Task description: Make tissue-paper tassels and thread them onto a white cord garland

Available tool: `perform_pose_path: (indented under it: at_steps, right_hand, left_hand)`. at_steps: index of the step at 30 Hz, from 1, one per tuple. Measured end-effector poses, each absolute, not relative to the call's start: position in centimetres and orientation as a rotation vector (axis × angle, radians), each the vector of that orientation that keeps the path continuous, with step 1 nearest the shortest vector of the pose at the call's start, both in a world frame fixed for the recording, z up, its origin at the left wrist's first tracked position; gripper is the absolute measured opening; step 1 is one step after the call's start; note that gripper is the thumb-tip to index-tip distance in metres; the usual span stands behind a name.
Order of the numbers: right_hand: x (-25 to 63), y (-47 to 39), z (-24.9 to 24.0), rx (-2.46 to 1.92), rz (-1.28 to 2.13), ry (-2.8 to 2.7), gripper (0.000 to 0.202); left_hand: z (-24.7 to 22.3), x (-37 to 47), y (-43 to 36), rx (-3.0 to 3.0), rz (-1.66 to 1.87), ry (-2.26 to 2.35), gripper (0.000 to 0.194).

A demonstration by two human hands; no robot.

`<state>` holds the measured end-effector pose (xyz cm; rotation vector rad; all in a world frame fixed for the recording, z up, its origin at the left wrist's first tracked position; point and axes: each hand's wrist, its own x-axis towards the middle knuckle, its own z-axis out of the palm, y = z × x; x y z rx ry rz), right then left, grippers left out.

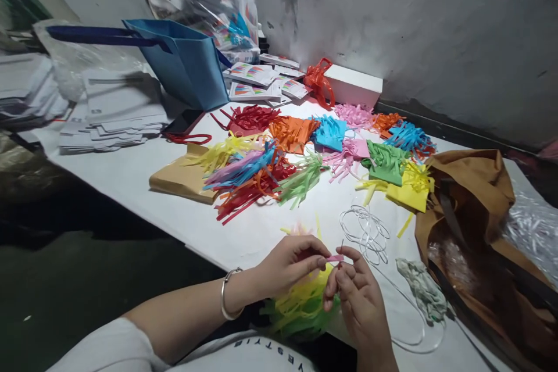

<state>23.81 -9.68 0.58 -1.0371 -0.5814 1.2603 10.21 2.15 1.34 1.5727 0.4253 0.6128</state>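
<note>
My left hand (300, 258) is closed, pinching a small pink paper strip (335, 258) between thumb and fingers. Close beside it, my right hand (355, 285) has its fingers curled in a pinch on a thin needle-like piece (342, 243), whose tip sticks up by the strip. Under both hands hangs a bunch of yellow and green fringed tassels (300, 308), partly hidden by them. Pale pink fringe shows behind my left hand. A loose coil of white cord (365, 232) lies just past my right hand, and its tail runs down the table's right side.
Several coloured fringed paper bundles (294, 132) cover the table's middle. On the left are a brown paper packet (183, 179), stacked white envelopes (122, 102) and a blue bag (187, 64). A brown bag (471, 215) and a crumpled cloth (422, 290) lie right. Boxes stand by the wall.
</note>
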Motion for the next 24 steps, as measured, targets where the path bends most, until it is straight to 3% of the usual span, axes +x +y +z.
perform_pose_path:
  at_steps: [7, 13, 18, 24]
  right_hand:
    - [23.9, -9.6, 1.2, -1.060, 1.225, -0.597, 0.043]
    - [24.1, -9.9, 1.5, -1.231, 1.170, -0.680, 0.030]
    - [24.4, -9.1, 1.4, -1.546, 0.680, -0.789, 0.025]
    - [32.8, -11.0, 2.1, -1.060, 0.368, -0.296, 0.027]
  left_hand:
    - [1.5, 10.3, 2.2, 1.745, 0.662, 0.329, 0.016]
    - [2.1, 10.3, 3.0, 2.112, 0.826, 0.108, 0.018]
    - [1.6, 10.6, 2.8, 2.242, 0.768, 0.119, 0.019]
    - [1.5, 10.5, 4.0, 2.267, 0.581, 0.061, 0.017]
